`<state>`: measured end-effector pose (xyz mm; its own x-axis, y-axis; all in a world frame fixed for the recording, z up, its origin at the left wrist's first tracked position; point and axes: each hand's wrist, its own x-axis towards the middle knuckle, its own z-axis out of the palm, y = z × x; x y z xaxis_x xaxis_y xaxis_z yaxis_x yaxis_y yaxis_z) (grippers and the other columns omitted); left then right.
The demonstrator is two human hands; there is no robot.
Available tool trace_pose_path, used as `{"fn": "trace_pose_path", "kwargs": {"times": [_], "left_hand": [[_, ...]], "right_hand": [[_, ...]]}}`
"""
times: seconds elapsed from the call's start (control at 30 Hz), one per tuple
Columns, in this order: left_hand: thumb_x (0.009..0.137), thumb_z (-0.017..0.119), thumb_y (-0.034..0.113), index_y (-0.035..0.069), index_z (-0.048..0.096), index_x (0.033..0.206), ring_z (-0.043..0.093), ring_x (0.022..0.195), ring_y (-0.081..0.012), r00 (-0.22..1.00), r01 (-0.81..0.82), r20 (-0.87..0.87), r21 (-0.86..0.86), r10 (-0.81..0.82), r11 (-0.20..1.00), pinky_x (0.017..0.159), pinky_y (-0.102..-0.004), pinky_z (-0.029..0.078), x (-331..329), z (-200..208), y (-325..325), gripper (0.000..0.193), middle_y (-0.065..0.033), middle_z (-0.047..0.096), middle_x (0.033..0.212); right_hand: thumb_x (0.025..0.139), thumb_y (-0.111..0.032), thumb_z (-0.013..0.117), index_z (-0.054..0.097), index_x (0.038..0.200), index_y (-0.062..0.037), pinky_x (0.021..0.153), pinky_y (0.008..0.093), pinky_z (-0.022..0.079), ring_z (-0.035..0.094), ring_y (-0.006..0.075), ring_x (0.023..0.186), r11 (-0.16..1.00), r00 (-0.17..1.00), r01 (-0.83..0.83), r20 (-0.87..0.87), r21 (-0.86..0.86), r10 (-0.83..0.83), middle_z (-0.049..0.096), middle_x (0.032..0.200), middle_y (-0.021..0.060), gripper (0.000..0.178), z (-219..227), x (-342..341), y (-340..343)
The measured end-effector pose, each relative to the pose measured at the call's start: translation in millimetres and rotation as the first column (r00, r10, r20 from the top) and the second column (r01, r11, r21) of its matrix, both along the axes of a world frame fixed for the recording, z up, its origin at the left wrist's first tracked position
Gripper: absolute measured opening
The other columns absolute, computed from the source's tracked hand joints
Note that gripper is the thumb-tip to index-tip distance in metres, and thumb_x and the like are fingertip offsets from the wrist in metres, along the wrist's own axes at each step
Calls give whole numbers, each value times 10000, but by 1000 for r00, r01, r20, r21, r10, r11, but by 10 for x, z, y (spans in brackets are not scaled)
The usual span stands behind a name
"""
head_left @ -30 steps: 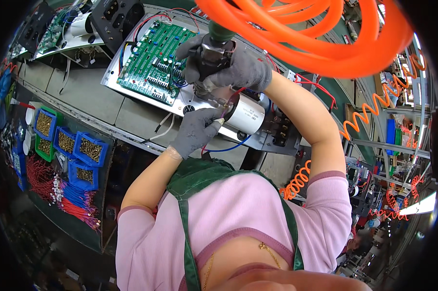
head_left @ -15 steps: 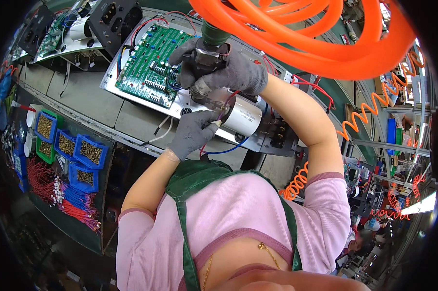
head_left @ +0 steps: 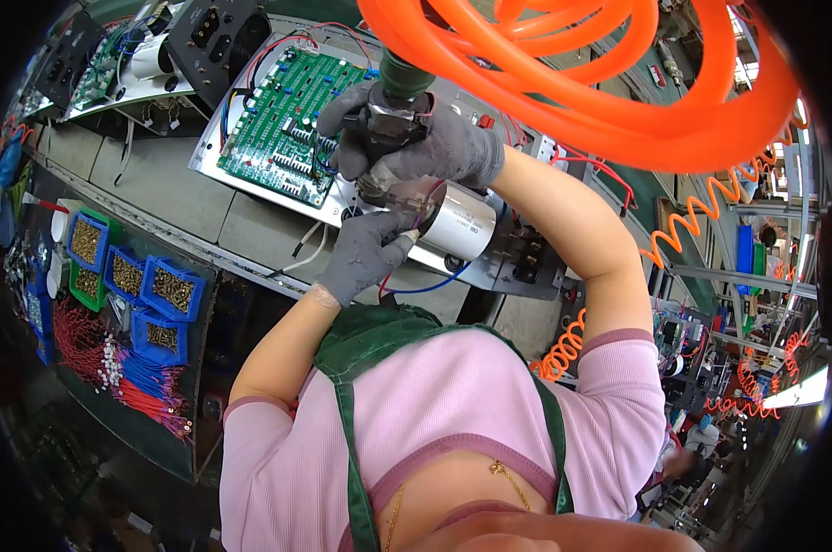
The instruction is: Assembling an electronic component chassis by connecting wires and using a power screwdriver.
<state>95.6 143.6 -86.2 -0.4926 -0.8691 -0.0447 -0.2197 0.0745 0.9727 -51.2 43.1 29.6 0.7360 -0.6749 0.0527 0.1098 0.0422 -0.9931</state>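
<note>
A green-topped air screwdriver (head_left: 403, 78) stands upright in my gloved right hand (head_left: 434, 143), whose fingers wrap round its dark lower body. The tool's tip points down at the terminal end of a white cylindrical capacitor (head_left: 462, 224), and the exact contact point is hidden. My gloved left hand (head_left: 370, 253) is closed at that same end, its thumb and fingertips pinching a thin wire (head_left: 422, 219) beside the terminals. The capacitor lies on a metal chassis (head_left: 342, 198). A green circuit board (head_left: 283, 124) is mounted on the chassis, left of my right hand.
A thick orange coiled hose (head_left: 600, 120) hangs over the upper right. Blue bins (head_left: 172, 290) and a green bin (head_left: 86, 287) of small brass-coloured hardware stand at left, beside bundled red and blue wires (head_left: 154, 396). Another chassis unit (head_left: 149, 83) sits at upper left.
The orange hose has swung a little lower and to the right. My right hand and the screwdriver have shifted very slightly left; my left hand stays in place.
</note>
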Motion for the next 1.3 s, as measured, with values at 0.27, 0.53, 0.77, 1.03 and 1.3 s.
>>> {"fn": "trace_pose_path", "kwargs": {"times": [0.27, 0.53, 0.77, 1.03, 1.3], "left_hand": [[825, 655, 146, 40, 672, 1085, 568, 607, -110, 999, 12, -30, 58, -10, 998, 596, -266, 480, -1, -39, -14, 280, -85, 655, 746], [830, 649, 149, 43, 671, 1089, 579, 616, -102, 1000, 15, 10, 115, -16, 993, 606, -259, 486, 0, -22, -15, 281, -81, 668, 762], [826, 655, 172, 37, 675, 1068, 605, 633, -108, 999, 22, -36, 107, -19, 994, 612, -260, 493, -5, -61, -24, 278, -81, 671, 755], [834, 646, 159, 16, 663, 1065, 601, 625, -104, 999, 33, -19, 92, -31, 995, 599, -253, 494, -3, -70, -30, 272, -75, 659, 757], [858, 621, 118, -40, 624, 1101, 600, 618, -81, 999, 49, -9, 102, -48, 994, 579, -228, 499, 8, -46, -23, 289, -65, 647, 757]], "right_hand": [[639, 51, 718, 560, 1180, 2, 763, 278, 513, 626, 137, 846, 999, 997, 8, -81, -41, -12, 656, 924, 89, 566, 146, -3, 25], [645, 7, 753, 582, 1158, -14, 755, 283, 518, 625, 135, 832, 970, 958, 133, -226, -203, -179, 656, 888, 65, 541, 140, 84, 79], [738, -55, 718, 628, 1073, -43, 778, 280, 517, 614, 120, 843, 981, 966, 178, -177, -80, -190, 657, 912, 45, 347, 152, 105, 74], [736, -59, 729, 626, 1061, -32, 826, 292, 508, 614, 119, 871, 968, 953, 242, -170, -64, -250, 647, 940, 45, 341, 92, 96, 49], [741, -60, 731, 632, 1044, -38, 791, 279, 501, 605, 105, 838, 977, 969, 195, -136, -91, -206, 638, 887, 29, 319, 106, 103, 90]]}}
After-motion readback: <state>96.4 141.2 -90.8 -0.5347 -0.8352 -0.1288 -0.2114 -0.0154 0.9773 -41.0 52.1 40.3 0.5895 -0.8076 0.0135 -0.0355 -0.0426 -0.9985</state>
